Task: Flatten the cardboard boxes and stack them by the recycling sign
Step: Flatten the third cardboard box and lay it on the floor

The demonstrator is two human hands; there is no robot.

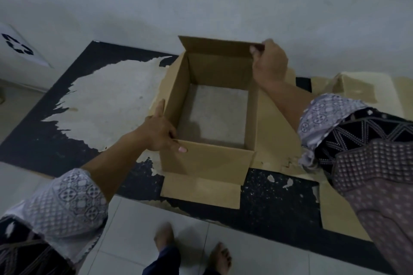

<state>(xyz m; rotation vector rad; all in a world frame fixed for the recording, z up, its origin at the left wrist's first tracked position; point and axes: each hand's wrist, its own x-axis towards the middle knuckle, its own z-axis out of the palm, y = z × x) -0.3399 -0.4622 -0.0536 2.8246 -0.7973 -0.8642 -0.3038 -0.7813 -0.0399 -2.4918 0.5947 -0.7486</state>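
Observation:
A brown cardboard box (207,158) stands upright on a worn black mat (44,140), open at top and bottom, so the floor shows through it. My left hand (162,133) grips its near left corner, thumb on the front wall. My right hand (269,62) pinches the far right corner of the raised back flap. One flap lies flat on the mat in front of the box. A white sheet with a black recycling sign (19,46) leans on the wall at the far left.
Flat brown cardboard or paper (348,91) lies to the right of the box along the wall. The grey wall (201,0) rises just behind. My bare feet (220,257) stand on pale floor tiles before the mat.

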